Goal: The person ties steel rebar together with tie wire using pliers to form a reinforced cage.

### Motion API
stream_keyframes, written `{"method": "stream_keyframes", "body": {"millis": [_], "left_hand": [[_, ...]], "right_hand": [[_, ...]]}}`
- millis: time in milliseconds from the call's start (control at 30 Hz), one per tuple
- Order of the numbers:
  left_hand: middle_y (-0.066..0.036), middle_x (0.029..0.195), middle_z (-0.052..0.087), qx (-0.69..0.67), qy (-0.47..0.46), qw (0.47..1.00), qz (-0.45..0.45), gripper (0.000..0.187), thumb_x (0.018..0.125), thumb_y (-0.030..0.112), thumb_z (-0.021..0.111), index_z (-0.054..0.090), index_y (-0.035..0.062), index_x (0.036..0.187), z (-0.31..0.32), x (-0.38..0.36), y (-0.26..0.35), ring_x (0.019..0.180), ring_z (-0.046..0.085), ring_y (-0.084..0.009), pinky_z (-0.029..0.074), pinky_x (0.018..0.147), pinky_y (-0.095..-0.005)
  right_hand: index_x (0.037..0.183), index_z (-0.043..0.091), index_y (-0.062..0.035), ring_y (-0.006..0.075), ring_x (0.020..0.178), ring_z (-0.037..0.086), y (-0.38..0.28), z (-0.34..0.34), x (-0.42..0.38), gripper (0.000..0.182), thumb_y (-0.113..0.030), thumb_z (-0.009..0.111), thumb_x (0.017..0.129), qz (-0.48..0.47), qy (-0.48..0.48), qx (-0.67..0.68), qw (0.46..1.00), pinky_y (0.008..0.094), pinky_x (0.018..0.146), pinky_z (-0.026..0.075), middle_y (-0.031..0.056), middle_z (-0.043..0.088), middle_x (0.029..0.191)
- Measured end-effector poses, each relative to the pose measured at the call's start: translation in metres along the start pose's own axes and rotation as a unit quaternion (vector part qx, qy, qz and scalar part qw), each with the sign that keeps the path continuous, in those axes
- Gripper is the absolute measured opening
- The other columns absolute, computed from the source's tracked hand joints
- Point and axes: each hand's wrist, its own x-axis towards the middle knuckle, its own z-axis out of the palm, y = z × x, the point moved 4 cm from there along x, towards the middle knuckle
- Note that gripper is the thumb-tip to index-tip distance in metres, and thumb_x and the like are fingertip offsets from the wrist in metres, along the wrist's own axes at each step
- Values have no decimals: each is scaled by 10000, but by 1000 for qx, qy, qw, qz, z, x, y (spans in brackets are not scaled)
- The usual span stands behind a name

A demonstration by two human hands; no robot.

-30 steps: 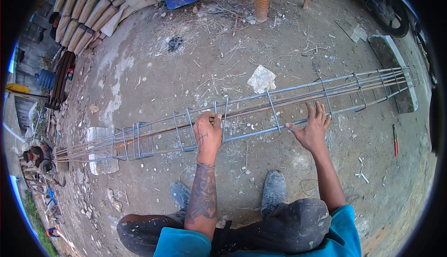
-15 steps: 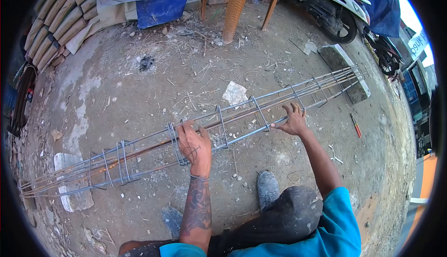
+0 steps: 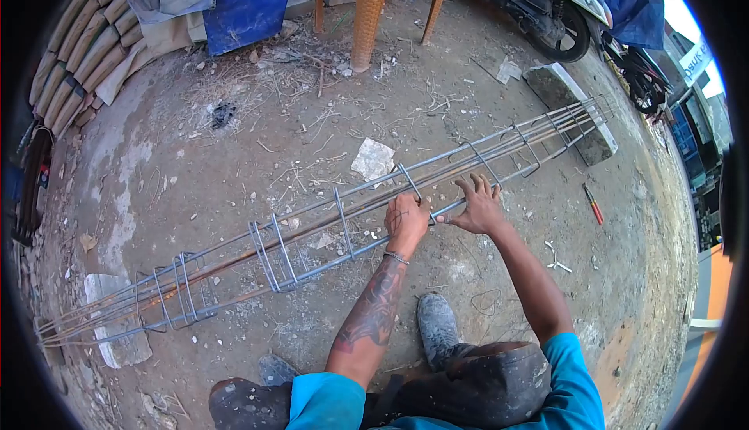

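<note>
A long cage of steel bars with square wire stirrups lies diagonally across the view, its ends on two pale blocks. My left hand is closed on a stirrup near the middle of the cage; its fingertips are partly hidden among the bars. Just right of it, my right hand has its fingers spread, the thumb touching the near bar by the same stirrup. Several stirrups stand bunched toward the cage's left part, with others spaced along the right.
One block is at the left, another at the upper right. Pliers with red handles lie on the ground at the right. A brown plastic chair, a parked motorbike and stacked sacks stand farther back.
My left hand has moved right along the cage, from the bunched stirrups to one beside my right hand. My right hand has shifted slightly left. The view has shifted a little.
</note>
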Motion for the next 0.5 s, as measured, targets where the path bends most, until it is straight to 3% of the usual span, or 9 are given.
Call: {"method": "stream_keyframes", "body": {"millis": [100, 167, 267, 333, 367, 400, 433, 467, 500], "left_hand": [[-206, 749, 664, -17, -35, 999, 3, 293, 825, 294, 652, 692, 5, 796, 1, 0, -2, 758, 654, -390, 499, 682, -472], [-163, 647, 644, -25, 6, 999, 20, 322, 818, 297, 657, 659, 1, 690, 2, 0, 0, 640, 638, -347, 471, 609, -421], [-154, 608, 625, -29, -6, 999, 26, 331, 820, 301, 656, 647, -2, 685, 1, 0, 0, 616, 623, -351, 465, 604, -419], [-154, 614, 623, -31, -1, 999, 35, 307, 822, 283, 650, 646, -1, 705, -3, -4, 2, 608, 615, -352, 463, 598, -424], [-154, 620, 621, -33, 4, 998, 45, 284, 824, 265, 644, 645, -1, 725, -5, -5, 4, 601, 608, -354, 460, 592, -428], [-154, 620, 621, -34, 4, 998, 46, 284, 824, 265, 644, 645, -1, 725, -8, -8, 4, 601, 608, -354, 460, 592, -428], [-157, 687, 636, -28, 67, 994, 81, 232, 825, 236, 639, 655, 11, 773, -16, -14, 5, 645, 611, -347, 462, 607, -422], [-160, 754, 650, -19, 130, 985, 116, 188, 826, 208, 634, 666, 22, 822, -24, -19, 5, 690, 615, -341, 464, 623, -417], [-160, 754, 650, -16, 128, 985, 114, 188, 826, 208, 634, 666, 22, 822, -30, -21, 2, 690, 615, -341, 464, 623, -417]], "right_hand": [[1389, 421, -91, 384, 1421, 162, -1, 6, -3, 1173, -860, 624, 526, -8, 20, 13, 1000, 611, 1127, 78, 233, 280, 1478], [1381, 429, -86, 385, 1419, 167, 1, 6, -4, 1168, -859, 623, 528, -12, 38, 19, 999, 607, 1129, 79, 235, 285, 1473], [1366, 442, -80, 385, 1413, 179, -2, 6, -9, 1138, -846, 628, 546, -21, 65, 29, 997, 608, 1127, 83, 236, 291, 1467], [1331, 467, -78, 398, 1369, 262, -5, -2, -16, 971, -719, 695, 637, -33, 122, 49, 991, 586, 1113, 165, 237, 339, 1430], [1331, 467, -78, 398, 1369, 262, -4, -5, -17, 971, -719, 695, 637, -32, 124, 48, 991, 586, 1113, 165, 237, 339, 1430], [1289, 495, -75, 389, 1325, 322, 1, -12, -19, 801, -585, 705, 708, -38, 184, 96, 978, 561, 1089, 225, 219, 398, 1381], [1247, 523, -72, 381, 1280, 382, 7, -19, -22, 632, -450, 716, 779, -44, 241, 145, 959, 537, 1064, 285, 202, 457, 1332], [1247, 523, -72, 381, 1280, 382, 14, -20, -22, 632, -450, 716, 779, -44, 240, 147, 959, 537, 1064, 285, 202, 457, 1332], [1200, 546, -66, 362, 1222, 432, 22, -24, -22, 497, -325, 688, 801, -59, 261, 146, 952, 511, 1035, 323, 176, 504, 1271]]}}
